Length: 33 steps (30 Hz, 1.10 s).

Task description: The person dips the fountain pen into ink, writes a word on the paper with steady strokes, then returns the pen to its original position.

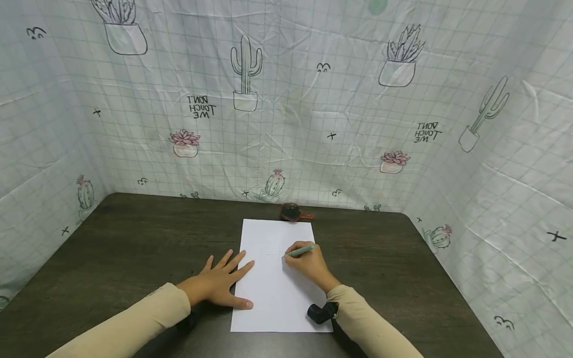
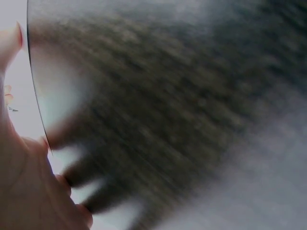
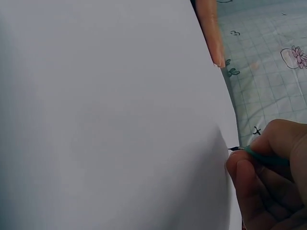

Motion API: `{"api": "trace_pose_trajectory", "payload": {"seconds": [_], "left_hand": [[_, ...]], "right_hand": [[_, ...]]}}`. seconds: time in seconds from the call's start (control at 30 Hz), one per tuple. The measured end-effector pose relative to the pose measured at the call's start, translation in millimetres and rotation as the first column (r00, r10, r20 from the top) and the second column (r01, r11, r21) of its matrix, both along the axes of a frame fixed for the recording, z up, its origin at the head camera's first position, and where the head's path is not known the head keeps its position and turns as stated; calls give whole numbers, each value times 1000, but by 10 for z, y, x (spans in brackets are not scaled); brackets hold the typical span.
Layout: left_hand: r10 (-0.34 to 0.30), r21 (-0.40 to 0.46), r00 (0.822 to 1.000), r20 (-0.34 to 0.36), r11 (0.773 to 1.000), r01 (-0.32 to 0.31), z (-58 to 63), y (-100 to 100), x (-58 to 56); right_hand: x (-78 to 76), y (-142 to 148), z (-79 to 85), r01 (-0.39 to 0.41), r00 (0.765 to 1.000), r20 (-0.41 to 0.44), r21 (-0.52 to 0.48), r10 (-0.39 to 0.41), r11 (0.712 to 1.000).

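Observation:
A white sheet of paper (image 1: pixel 273 303) lies upright on the dark table, with a few faint thin lines near its middle. My right hand (image 1: pixel 311 266) pinches a pale green pen (image 1: pixel 301 250) between thumb and fingers. In the right wrist view the dark tip of the pen (image 3: pixel 234 148) is right at the paper's surface. My left hand (image 1: pixel 219 283) rests flat with fingers spread across the paper's left edge, the thumb and fingertips on the sheet. The left wrist view shows part of that left hand (image 2: pixel 29 177) beside the blurred dark tabletop.
A small reddish-brown round object with a short handle and dark inside (image 1: pixel 291 213) sits just behind the paper's top edge. The dark wooden table (image 1: pixel 147 238) ends at a hanging white cloth (image 1: pixel 295 124) printed with cacti. A black wrist device (image 1: pixel 322 313) overlaps the paper's lower right.

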<state>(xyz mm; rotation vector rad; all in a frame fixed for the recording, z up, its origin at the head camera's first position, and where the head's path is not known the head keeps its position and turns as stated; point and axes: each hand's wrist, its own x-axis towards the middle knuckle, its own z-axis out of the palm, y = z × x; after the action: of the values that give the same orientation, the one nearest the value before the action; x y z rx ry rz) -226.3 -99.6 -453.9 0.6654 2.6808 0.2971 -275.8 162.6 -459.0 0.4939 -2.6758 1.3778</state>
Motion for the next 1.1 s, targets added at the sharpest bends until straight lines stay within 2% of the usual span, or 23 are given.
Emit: {"api": "trace_pose_trajectory", "payload": {"seconds": [0.17,0.4,0.63,1.1], "left_hand": [[0,1,1000,0,1000,0,15,3,4],[2,3,1000,-2,1000,-2,20,9,5],[0,3,1000,6,1000,0,63,18,20],[5,0,1000,19,1000,-5,79,19,35]], "right_hand": [[12,-20,2,9,999,-51,40,-7,999],[43,-7,4,31,999,-47,82,-27,996],[91,35,-24,30,996,-89,99,-21,995],[315,177,38,11,996,-92,151,3,988]]}}
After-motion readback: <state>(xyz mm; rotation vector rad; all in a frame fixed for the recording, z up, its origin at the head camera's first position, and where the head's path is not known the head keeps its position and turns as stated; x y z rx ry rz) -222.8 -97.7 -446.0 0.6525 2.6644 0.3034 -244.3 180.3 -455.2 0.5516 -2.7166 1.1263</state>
